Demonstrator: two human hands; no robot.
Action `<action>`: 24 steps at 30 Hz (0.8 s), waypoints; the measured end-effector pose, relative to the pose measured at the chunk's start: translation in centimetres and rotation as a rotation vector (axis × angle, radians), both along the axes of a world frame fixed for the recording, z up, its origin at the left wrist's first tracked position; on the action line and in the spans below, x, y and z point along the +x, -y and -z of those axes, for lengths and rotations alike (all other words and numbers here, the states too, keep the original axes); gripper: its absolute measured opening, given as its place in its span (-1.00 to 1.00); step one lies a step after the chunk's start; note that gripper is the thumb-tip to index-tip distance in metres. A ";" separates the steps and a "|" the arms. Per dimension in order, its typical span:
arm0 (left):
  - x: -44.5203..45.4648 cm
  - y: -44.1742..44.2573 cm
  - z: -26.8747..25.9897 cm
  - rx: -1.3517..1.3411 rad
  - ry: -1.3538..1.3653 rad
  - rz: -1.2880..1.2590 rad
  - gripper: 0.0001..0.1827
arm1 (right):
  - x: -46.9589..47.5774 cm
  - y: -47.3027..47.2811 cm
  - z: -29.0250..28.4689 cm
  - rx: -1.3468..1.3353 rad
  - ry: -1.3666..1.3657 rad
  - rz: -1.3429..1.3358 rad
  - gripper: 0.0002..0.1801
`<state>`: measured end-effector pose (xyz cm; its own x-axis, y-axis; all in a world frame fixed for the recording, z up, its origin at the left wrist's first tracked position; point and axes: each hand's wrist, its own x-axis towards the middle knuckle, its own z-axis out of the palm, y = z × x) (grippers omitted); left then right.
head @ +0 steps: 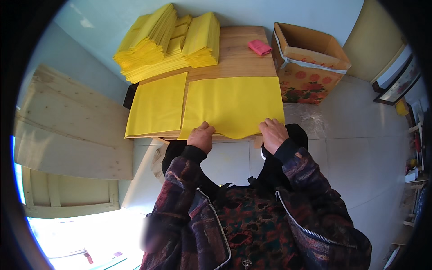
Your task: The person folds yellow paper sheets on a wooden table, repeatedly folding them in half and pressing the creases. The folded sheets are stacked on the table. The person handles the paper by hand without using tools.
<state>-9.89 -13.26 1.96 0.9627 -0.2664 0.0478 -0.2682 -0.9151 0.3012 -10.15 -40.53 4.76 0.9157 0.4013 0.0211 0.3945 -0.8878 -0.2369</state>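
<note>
A wide yellow sheet (234, 101), paper or thin cloth, lies flat on the wooden table before me. My left hand (200, 136) grips its near edge toward the left corner, fingers curled over the top. Toward the right corner, my right hand (274, 134) pinches the same edge. Between the two hands that edge sags and bows slightly over the table's front. Just left of the sheet, a narrow gap apart, is a second yellow piece (157, 104), lying flat. My thumbs are mostly hidden.
Folded yellow bundles (199, 40) are piled at the back left of the wooden table (239, 65). A folded pink cloth (260, 47) rests near its right edge. Beside it stands an open cardboard box (308, 71). Wooden boards (77, 125) stand at left; clear plastic (312, 118) lies on the floor.
</note>
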 end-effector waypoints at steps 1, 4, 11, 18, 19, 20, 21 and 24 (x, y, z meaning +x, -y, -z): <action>0.1 -0.1 -0.1 -0.001 0.007 0.008 -0.76 | 0.1 0.3 -0.1 -0.006 0.015 0.007 -0.87; 0.5 -0.4 -0.2 -0.014 0.027 0.024 -0.76 | 0.6 1.2 0.0 -0.010 0.040 0.020 -0.86; 2.1 -0.5 -0.3 0.085 0.024 -0.018 -0.77 | 2.3 2.0 0.6 0.093 -0.154 0.150 -0.77; 2.8 -0.4 -2.5 0.294 -0.245 -0.074 -0.64 | 4.1 2.2 0.7 0.125 -0.264 0.210 -0.75; 2.5 0.0 -2.8 0.293 -0.149 -0.041 -0.58 | 4.3 2.2 0.7 0.101 -0.266 0.196 -0.75; 1.7 0.4 -3.0 0.288 -0.050 -0.007 -0.52 | 4.4 2.1 0.7 0.071 -0.280 0.197 -0.75; 0.9 1.0 -3.1 0.291 0.056 0.027 -0.45 | 4.5 2.0 0.8 0.048 -0.290 0.203 -0.75; -0.8 3.6 -2.2 0.243 0.101 0.204 -0.21 | 4.5 1.9 0.9 0.067 -0.283 0.229 -0.74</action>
<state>-10.69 -16.82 4.14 0.8817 -0.4689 0.0519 -0.4710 -0.8811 0.0432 -5.61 -42.48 3.90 0.9549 0.1916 -0.2268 0.0978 -0.9243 -0.3689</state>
